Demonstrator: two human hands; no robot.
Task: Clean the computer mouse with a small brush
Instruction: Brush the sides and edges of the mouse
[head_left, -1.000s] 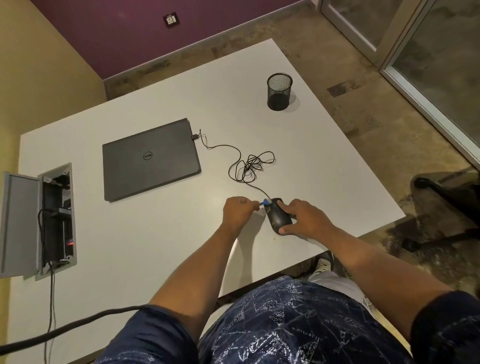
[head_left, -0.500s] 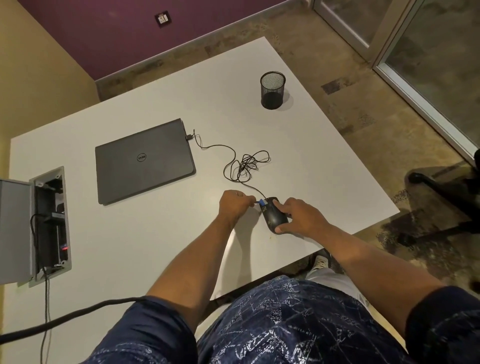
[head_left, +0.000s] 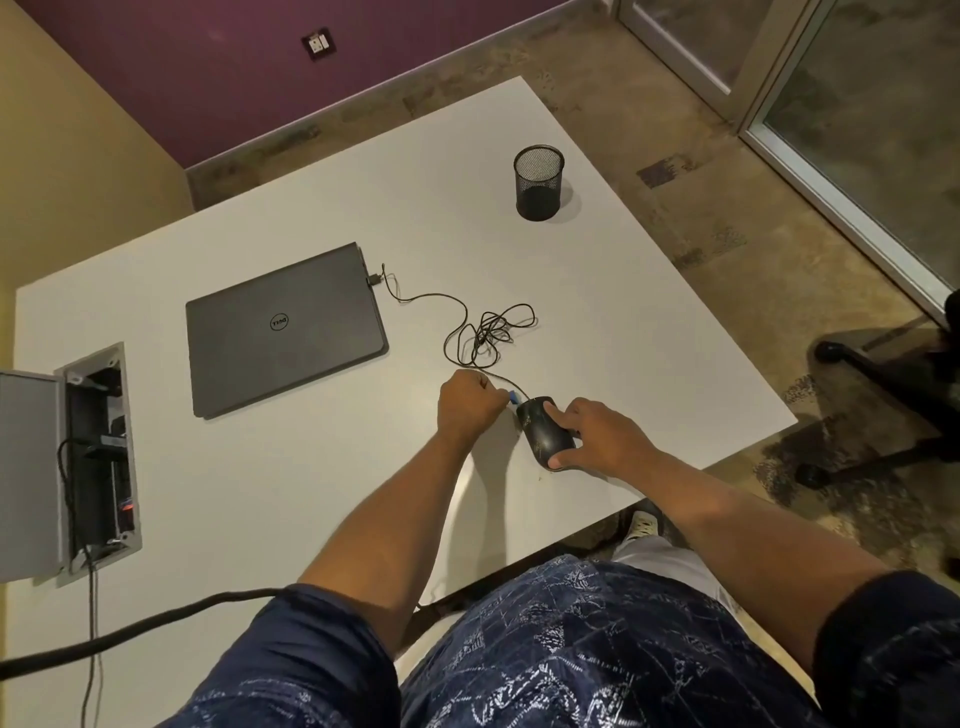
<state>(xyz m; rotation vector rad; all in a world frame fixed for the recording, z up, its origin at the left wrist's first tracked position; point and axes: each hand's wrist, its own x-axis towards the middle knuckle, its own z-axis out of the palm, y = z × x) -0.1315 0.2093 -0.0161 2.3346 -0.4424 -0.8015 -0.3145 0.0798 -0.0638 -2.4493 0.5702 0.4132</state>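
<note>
Mouse; laptop reads "DELL".

On the one white table sit one closed laptop, one black mouse, one mesh pen cup, one small brush and two hands: left, right.

An office: a white tabletop with a cable hatch, closed laptop, mesh pen cup and swivel-chair base.
</note>
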